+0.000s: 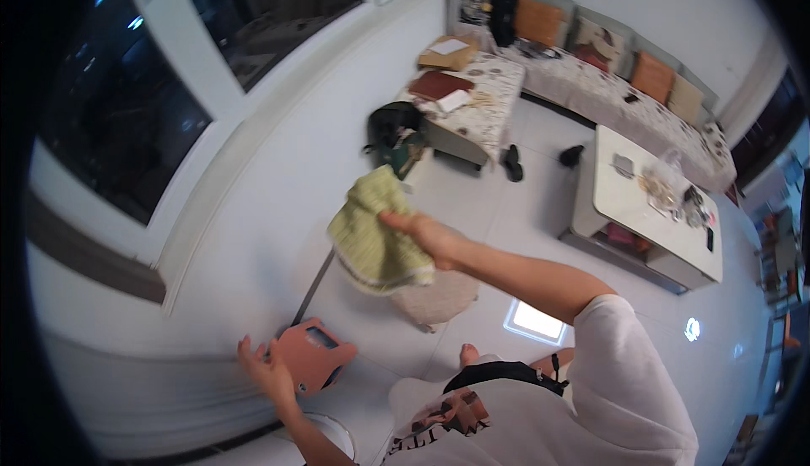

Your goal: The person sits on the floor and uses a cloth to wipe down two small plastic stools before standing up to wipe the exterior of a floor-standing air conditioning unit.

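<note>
My right hand (pixel 427 235) is shut on a yellow-green cloth (pixel 373 238), its thumb on top and the cloth hanging in folds beside the white wall. Below the cloth stands a round beige fabric stool (pixel 436 298), partly covered by it. My left hand (pixel 266 361), lower left, has its fingers apart and overlaps the left edge of a pink device (pixel 311 355) with a dark panel, which looks like a bathroom scale; whether the hand touches it I cannot tell. I see nothing held in the left hand.
A window sill (pixel 266 105) runs along the left wall. A dark bag (pixel 398 130) stands by the patterned daybed (pixel 474 118). Black shoes (pixel 513 163) lie on the floor. At right is a white coffee table (pixel 614 194) with plastic bags on it; behind it, a long sofa (pixel 569 76). A round white-rimmed object (pixel 342 431) is at bottom.
</note>
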The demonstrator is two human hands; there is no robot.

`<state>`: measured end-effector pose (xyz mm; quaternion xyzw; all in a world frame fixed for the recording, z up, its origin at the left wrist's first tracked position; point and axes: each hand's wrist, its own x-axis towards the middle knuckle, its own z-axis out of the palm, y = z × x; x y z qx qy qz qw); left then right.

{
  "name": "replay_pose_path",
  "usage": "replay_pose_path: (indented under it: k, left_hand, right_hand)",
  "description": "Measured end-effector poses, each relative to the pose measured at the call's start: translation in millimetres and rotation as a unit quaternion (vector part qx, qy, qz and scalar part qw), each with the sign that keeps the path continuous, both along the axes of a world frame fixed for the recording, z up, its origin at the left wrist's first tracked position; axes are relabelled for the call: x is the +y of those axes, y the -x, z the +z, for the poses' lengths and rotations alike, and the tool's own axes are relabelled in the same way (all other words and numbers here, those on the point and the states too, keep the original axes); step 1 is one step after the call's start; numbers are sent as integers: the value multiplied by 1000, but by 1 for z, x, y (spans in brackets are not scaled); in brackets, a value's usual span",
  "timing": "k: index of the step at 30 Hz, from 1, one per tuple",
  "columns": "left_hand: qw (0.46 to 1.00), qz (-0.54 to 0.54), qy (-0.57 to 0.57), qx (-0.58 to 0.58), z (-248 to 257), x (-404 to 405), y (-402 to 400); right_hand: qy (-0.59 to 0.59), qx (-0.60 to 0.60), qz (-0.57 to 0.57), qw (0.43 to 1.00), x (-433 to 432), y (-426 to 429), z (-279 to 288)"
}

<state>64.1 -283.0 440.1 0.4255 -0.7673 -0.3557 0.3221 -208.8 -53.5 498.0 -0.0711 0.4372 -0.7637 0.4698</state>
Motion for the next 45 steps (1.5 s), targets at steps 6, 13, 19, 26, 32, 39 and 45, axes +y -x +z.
replay_pose_path:
  k: [6, 13, 19, 26, 32, 39, 45]
  left_hand:
    - [960, -276, -35, -18, -21, 76, 137]
    - [891, -426, -121, -101, -62, 149, 235]
    - [851, -508, -57, -122, -40, 218, 329]
    - [823, -533, -121, -155, -55, 311, 469]
    - [793, -566, -113, -195, -50, 365, 547]
    - [798, -517, -118, -287, -88, 344, 624]
    - [765, -563, -106, -294, -70, 385, 768]
  right_hand:
    - [-53, -61, -247, 966, 184, 65, -4]
    - [-59, -84, -500, 860, 339, 75, -57]
    - [-13, -105, -608, 787, 447, 119, -106]
    - [45, -123, -583, 802, 524, 220, -127]
    - [22, -145, -545, 825, 590, 320, -118]
    - [9, -118, -569, 814, 613, 420, -132]
    - [12, -108, -584, 805, 659, 506, -116]
